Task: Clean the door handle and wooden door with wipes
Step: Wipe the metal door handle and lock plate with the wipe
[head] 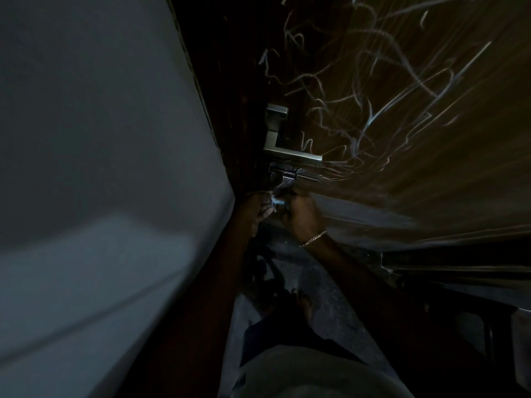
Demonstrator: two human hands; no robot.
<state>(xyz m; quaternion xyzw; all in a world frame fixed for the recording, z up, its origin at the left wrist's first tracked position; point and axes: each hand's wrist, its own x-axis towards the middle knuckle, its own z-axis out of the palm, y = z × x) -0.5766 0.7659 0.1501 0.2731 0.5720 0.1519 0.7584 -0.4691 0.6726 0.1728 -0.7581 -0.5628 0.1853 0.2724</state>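
A dark wooden door with pale scribble marks fills the upper right. On it, a silver lever door handle sits above a metal sliding bolt. Just below the bolt, my left hand and my right hand are close together, both pinching a crumpled white wipe between them. The wipe reaches up toward the bolt's knob. A gold bracelet sits on my right wrist. The scene is very dim.
A pale grey wall takes up the whole left side, meeting the door frame. My bare foot stands on the dark floor below. A dark ledge runs along the lower right.
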